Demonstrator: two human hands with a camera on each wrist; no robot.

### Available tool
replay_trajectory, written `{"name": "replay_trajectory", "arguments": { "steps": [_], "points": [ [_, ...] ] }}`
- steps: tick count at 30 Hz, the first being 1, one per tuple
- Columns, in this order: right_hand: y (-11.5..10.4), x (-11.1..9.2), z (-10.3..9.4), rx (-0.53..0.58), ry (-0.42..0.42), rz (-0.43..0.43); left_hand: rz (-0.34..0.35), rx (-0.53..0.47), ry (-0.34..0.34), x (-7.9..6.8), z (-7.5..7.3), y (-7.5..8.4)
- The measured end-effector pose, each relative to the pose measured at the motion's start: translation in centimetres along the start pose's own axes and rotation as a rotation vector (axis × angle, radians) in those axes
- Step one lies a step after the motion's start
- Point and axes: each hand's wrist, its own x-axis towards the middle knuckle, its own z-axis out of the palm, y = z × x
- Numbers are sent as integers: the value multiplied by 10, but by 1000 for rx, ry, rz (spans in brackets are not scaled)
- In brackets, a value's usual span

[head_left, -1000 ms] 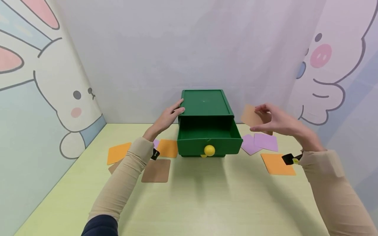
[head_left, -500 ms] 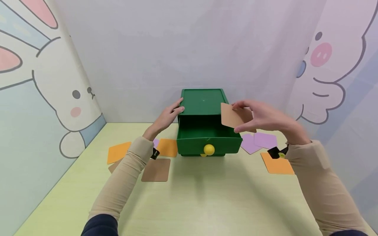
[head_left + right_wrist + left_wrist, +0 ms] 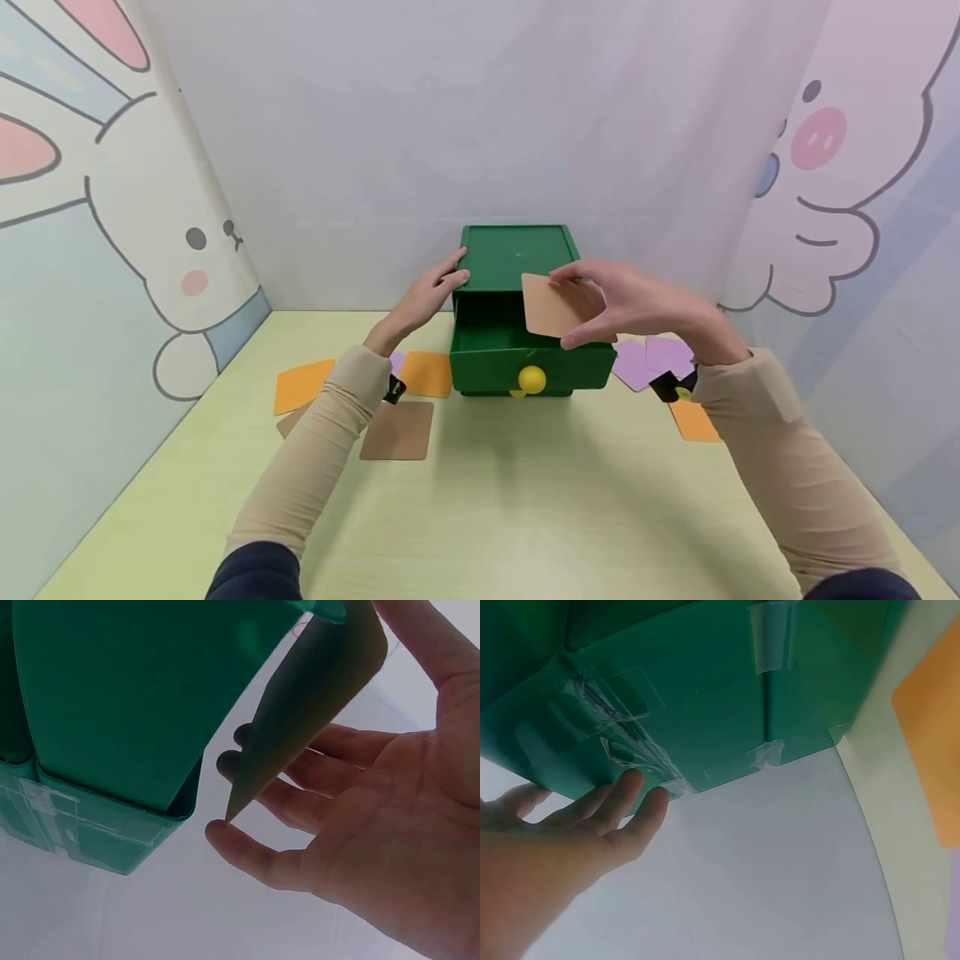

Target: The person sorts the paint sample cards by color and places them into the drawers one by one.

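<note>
- Green plastic makes the cabinet (image 3: 517, 258) in the centre of my head view; its upper drawer (image 3: 491, 371) stands pulled out, with a round yellow knob (image 3: 532, 380) on the front.
- The left hand (image 3: 420, 300), left of the centre, rests at the upper left edge of the cabinet. In my left wrist view I see its fingers apart and a little bent, holding nothing.
- The right hand (image 3: 630, 300), right of the centre, pinches a tan card (image 3: 558, 308) between the thumb and the fingers.
- This card is tilted and, in my head view, covers the right half of the drawer opening. I cannot tell whether it touches the drawer.
- At the left of the frame, on the pale table (image 3: 517, 517), I count two orange cards (image 3: 426, 374), one brown card (image 3: 397, 431) and, partly hidden by the sleeve (image 3: 315, 442), a second brown piece (image 3: 288, 419). A bit of purple (image 3: 397, 362) shows just beside the nearer orange one.
- At the right of the frame, two purple cards (image 3: 632, 362) overlap; below them lies an orange piece (image 3: 693, 421), partly covered by the wrist gear.
- A cartoon rabbit (image 3: 165, 250) decorates the left wall.
</note>
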Motion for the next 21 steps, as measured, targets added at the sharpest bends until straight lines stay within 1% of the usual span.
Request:
{"name": "replay_trajectory", "arguments": {
  "steps": [10, 21],
  "points": [
    [-5, 10, 9, -30, -43, -18, -6, -5, -12, 1, -1, 1],
    [-9, 13, 10, -59, -98, -52, 13, 15, 16, -1, 0, -2]
  ]
}}
